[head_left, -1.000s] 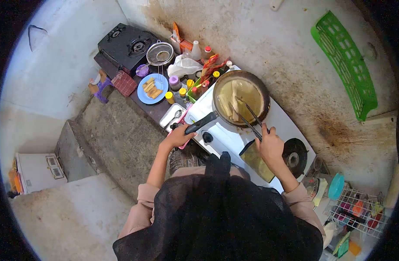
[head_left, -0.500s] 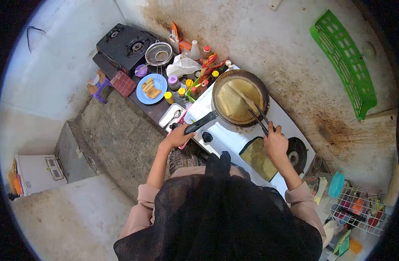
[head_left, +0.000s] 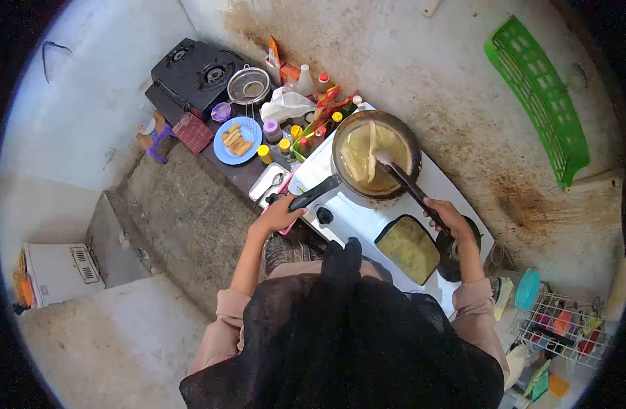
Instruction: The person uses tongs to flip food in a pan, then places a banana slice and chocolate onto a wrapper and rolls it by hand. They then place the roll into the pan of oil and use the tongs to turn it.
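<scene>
My left hand (head_left: 279, 214) is closed around the black handle (head_left: 316, 193) of a frying pan (head_left: 413, 129) on the white stove top (head_left: 357, 218). My right hand (head_left: 449, 219) grips dark tongs (head_left: 412, 187), which reach over the pan's right rim. Their arms are close together, with the pale tips right at a long pale roll (head_left: 372, 146) in the oil. Further left in the pan lie more pale rolls (head_left: 352, 165), partly under bubbling oil. Below the pan is a dark-edged rectangular tray (head_left: 408, 250) with a greenish surface, near my right forearm.
A blue plate (head_left: 221, 154) of browned rolls stands left of several bottles and jars (head_left: 285, 144). Behind it are a strainer (head_left: 249, 84) and a black stove (head_left: 190, 76). A white tray (head_left: 264, 183) with a spoon sits near my left hand; a wire rack (head_left: 562, 326) is lower right.
My right hand has moved right and slightly down, and the tongs have turned, their arms now closer together. In the pan, one roll now stands nearly lengthwise at the tips. My left hand stays put.
</scene>
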Motion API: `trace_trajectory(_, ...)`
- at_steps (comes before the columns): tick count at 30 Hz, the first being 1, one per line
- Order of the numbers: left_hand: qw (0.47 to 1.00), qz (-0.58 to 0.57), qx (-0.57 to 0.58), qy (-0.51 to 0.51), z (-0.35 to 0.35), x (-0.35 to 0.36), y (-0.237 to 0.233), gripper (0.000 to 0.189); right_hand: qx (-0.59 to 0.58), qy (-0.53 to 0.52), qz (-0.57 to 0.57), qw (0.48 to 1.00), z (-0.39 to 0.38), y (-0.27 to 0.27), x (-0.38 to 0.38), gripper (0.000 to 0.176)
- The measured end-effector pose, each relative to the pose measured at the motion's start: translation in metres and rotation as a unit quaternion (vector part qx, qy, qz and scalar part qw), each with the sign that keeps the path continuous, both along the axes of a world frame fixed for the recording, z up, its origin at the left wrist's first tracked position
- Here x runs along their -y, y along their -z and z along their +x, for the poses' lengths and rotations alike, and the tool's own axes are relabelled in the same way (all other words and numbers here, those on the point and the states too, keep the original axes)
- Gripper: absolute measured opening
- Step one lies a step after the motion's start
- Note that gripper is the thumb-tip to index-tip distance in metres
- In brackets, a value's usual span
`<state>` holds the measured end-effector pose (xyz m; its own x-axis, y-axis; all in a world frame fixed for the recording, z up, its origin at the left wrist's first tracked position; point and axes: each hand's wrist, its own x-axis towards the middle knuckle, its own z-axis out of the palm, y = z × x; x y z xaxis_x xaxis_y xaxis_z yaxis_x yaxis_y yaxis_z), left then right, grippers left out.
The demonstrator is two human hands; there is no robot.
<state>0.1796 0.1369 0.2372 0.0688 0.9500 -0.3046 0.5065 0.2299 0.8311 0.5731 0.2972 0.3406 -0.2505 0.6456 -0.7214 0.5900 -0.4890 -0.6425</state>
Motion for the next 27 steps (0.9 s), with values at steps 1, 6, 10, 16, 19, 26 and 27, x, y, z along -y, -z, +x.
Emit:
trace_trajectory(1,1.000,0.003,-0.005,-0.002,0.000,0.000,0.000,0.036,-0.003,0.001,-0.003,1.000,0.003,0.003,0.000,0.042)
trace_trajectory(6,0.997,0.061,-0.046,0.003,0.000,0.001,0.009,0.038,0.049,-0.015,0.027,0.998,0.004,-0.008,0.007,0.047)
trace_trajectory(10,0.999,-0.041,-0.026,-0.003,0.000,-0.002,0.001,0.039,0.151,-0.113,0.130,0.973,-0.003,-0.032,0.017,0.055)
trace_trajectory(16,0.999,-0.015,-0.042,-0.004,-0.001,-0.001,0.007,0.040,0.320,-0.208,0.424,0.821,-0.007,-0.028,0.034,0.057)
trace_trajectory(19,0.999,-0.002,-0.048,-0.009,0.001,0.000,0.003,0.041,0.325,-0.222,0.458,0.797,-0.013,-0.031,0.038,0.056)
trace_trajectory(26,0.999,-0.015,-0.039,-0.011,0.001,0.000,-0.003,0.041,0.362,-0.254,0.445,0.779,-0.020,-0.018,0.036,0.052)
trace_trajectory(27,0.999,-0.020,-0.034,-0.014,0.002,-0.001,-0.005,0.041,0.363,-0.258,0.437,0.782,-0.022,-0.020,0.035,0.051)
